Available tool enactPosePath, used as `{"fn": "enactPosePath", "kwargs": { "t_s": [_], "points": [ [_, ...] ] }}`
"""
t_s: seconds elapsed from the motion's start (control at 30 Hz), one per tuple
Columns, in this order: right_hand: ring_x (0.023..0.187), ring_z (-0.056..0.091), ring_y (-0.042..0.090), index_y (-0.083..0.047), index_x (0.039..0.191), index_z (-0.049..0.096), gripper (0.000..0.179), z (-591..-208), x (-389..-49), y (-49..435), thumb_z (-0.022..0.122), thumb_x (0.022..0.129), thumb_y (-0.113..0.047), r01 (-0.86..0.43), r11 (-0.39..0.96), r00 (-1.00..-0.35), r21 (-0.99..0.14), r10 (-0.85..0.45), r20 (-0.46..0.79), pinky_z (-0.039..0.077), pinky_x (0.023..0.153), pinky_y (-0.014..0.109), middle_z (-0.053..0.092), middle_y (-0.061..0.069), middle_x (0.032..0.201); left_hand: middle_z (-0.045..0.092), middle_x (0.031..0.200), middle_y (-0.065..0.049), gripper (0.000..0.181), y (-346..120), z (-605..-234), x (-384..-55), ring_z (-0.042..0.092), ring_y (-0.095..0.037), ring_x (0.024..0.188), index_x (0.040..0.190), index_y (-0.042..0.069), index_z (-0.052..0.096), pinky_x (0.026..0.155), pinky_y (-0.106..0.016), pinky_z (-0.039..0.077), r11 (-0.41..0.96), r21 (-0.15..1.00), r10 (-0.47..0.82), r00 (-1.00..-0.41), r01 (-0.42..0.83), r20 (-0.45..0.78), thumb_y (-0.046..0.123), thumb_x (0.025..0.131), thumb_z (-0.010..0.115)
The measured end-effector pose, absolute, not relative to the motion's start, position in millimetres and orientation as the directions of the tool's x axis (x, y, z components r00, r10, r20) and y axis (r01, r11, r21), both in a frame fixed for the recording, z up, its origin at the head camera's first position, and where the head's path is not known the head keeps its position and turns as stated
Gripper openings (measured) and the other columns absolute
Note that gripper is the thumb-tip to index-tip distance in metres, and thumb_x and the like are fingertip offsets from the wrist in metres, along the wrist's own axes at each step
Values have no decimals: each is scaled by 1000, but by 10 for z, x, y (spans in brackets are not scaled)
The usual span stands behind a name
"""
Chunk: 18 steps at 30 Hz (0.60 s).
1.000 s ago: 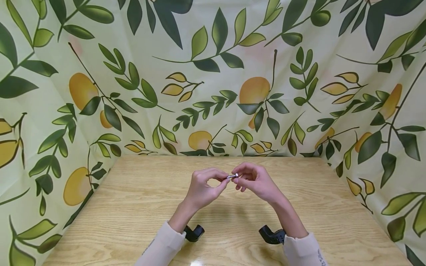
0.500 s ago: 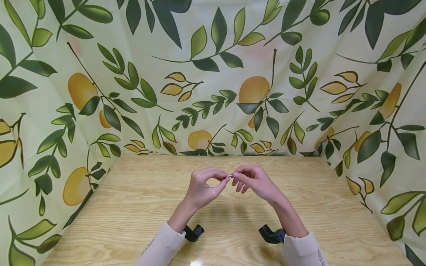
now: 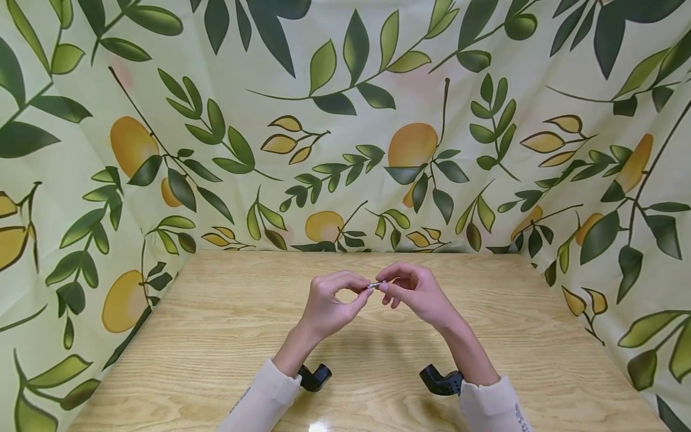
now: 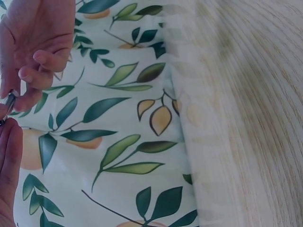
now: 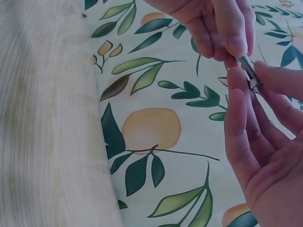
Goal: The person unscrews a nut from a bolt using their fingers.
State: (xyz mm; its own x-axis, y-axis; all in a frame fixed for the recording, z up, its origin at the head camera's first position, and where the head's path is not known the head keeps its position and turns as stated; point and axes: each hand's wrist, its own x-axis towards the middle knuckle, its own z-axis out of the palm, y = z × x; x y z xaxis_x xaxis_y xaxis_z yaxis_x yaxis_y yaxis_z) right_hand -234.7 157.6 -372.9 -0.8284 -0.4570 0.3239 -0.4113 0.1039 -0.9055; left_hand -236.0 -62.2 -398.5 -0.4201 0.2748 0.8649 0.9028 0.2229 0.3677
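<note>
A small silver bolt (image 3: 375, 285) is held between both hands, above the table. In the right wrist view its threaded shaft (image 5: 246, 65) slants downward to a wider hex-shaped end (image 5: 254, 85). My left hand (image 3: 330, 306) pinches one end of the bolt between thumb and forefinger, covering the tip. Thumb and fingers of my right hand (image 3: 418, 295) grip around the hex-shaped end, the other fingers loosely bent below. In the left wrist view the bolt (image 4: 10, 100) shows only in part at the left edge, between the two hands.
A light wood-grain table (image 3: 243, 300) lies under the hands. Behind it and at both sides hangs a pale cloth (image 3: 345, 132) printed with leaves and orange fruit. Black wrist-worn devices (image 3: 315, 378) stick out from under both sleeves (image 3: 264, 396).
The fingers of my right hand shift about the bolt's end, covering more of it half a second ago and opening slightly again now. My left hand keeps its pinch in place.
</note>
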Motion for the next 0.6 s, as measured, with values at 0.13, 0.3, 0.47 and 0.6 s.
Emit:
{"fn": "enactPosePath", "kwargs": {
  "t_s": [0.13,0.3,0.47,0.6],
  "points": [
    [72,72,10,10,118,65,24,-3731,-2346,1574,68,96,1,-409,99,-834,-907,-443,328,62,62,27,73,-3,98,80,85,-8,9,-619,-3990,-2361,76,-14,72,88,3,79,70,-19,63,226,367,269,-420,902,867,-3,82,81],
    [72,72,11,9,118,67,26,-3731,-2343,1566,70,94,1,-377,138,-861,-916,-417,292,62,63,28,74,19,97,80,84,-8,9,-617,-3995,-2364,76,-15,72,88,3,79,70,-19,63,226,362,258,-414,904,873,-4,82,81],
    [71,72,16,9,114,68,24,-3722,-2338,1563,73,93,-1,-359,176,-877,-916,-400,267,62,63,27,73,23,95,80,84,-8,9,-617,-3994,-2369,76,-15,72,87,3,79,70,-19,63,224,358,260,-410,906,874,-4,82,81],
    [71,72,14,11,115,68,26,-3712,-2330,1569,73,92,1,-387,153,-866,-910,-398,301,62,62,28,75,6,93,80,84,-8,9,-615,-3990,-2372,76,-15,72,88,2,79,70,-19,63,227,356,266,-409,906,873,-3,82,82]
  ]
}}
